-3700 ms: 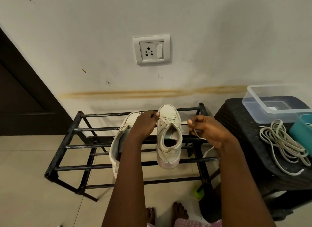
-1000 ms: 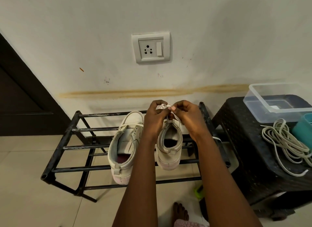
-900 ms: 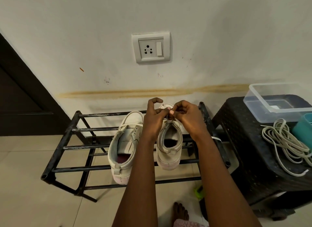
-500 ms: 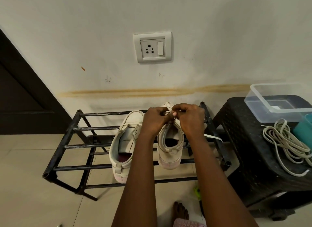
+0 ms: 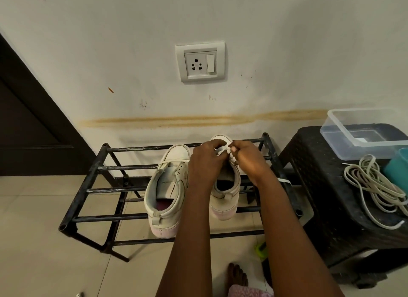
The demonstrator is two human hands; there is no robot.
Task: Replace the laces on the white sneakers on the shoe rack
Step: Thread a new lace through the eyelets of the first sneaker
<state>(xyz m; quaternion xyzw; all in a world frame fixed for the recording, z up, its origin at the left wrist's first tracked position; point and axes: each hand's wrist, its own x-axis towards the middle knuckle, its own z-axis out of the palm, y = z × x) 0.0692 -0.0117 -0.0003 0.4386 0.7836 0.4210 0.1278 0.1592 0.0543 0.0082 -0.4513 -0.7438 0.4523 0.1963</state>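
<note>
A flat white lace (image 5: 221, 150) is pinched by the left hand (image 5: 206, 164) and the right hand (image 5: 249, 162) over a white low-top sneaker (image 5: 225, 202).

My lace (image 5: 221, 149) is flat woven cloth. The rack (image 5: 87, 179) before me is scuffed black metal, the tub (image 5: 335, 128) clear plastic.

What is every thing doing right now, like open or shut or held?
Left hand, pinching the lace.
Right hand, pinching the lace.
Lace, held between both hands.
Right sneaker, on the rack, under both hands.
Left sneaker, on the rack, untouched.
Box, open, no lid.
Spare laces, loose pile on the stool.
Socket, nothing plugged in.
</note>
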